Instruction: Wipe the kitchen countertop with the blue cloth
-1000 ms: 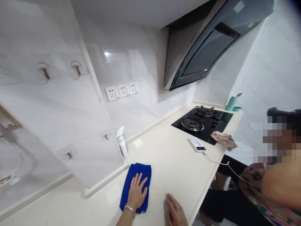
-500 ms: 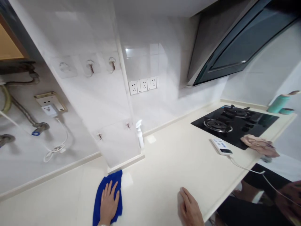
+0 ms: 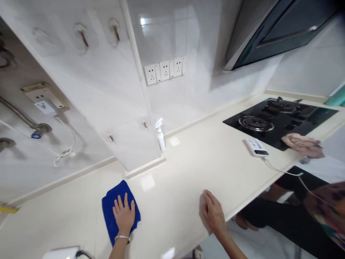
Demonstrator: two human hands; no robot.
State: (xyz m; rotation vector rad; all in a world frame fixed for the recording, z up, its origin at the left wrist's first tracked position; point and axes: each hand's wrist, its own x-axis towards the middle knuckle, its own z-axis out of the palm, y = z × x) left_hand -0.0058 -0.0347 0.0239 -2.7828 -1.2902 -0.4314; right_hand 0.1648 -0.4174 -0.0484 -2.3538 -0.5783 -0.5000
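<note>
My left hand (image 3: 124,215) lies flat, fingers spread, on a blue cloth (image 3: 111,208) on the cream countertop (image 3: 188,169). A silver bracelet circles that wrist. My right hand (image 3: 213,213) rests palm down near the counter's front edge, fingers together and stretched, holding nothing. A white spray bottle (image 3: 160,135) stands against the wall corner behind the cloth.
A black gas hob (image 3: 277,120) sits at the right with a pinkish rag (image 3: 306,145) on its near corner. A white power bank (image 3: 256,148) with a cable lies beside it. Another person's legs (image 3: 283,223) are below the counter edge. Wall sockets (image 3: 163,71) are above.
The blue cloth and my left hand have slid left along the counter, past the wall corner. The view has swung left and down. My right hand stays at the front edge.
</note>
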